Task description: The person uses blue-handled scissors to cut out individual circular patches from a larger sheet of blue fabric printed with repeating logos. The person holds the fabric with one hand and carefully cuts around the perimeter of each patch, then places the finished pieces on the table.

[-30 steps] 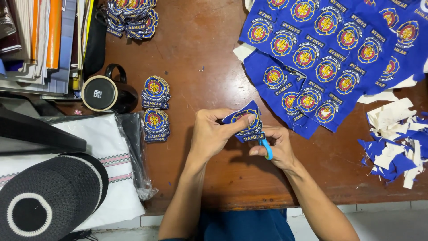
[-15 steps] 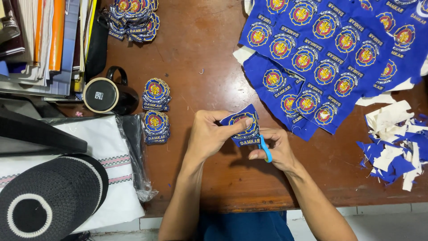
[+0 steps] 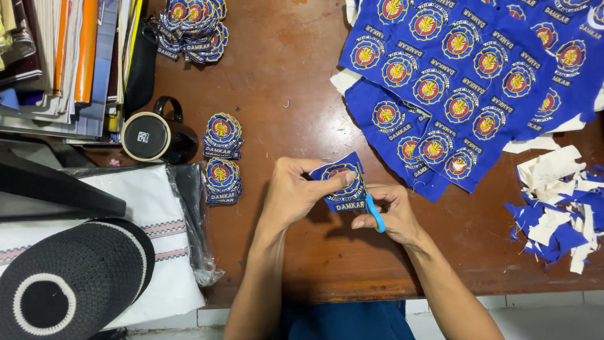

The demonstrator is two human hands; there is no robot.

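Head view: nearest the body, at 6 o'clock, a blue embroidered patch is pinched in the left hand, thumb on its face and fingers curled behind it. The right hand is closed around blue-handled scissors, whose blades are hidden behind the patch, so it cannot be told how far they are open. The patch is held just above the wooden tabletop.

The step in hand is judged to be the trimming of this patch along its border. For the next cut, the patch would need to be turned slightly in the left hand so that the uncut edge meets the blades.

Farther out, at 9 o'clock, two small stacks of trimmed patches are set beside a black mug. At 3 o'clock, blue and white offcuts are heaped. At 1 o'clock, the uncut patch sheet is spread, and at 11 o'clock another pile of patches lies.
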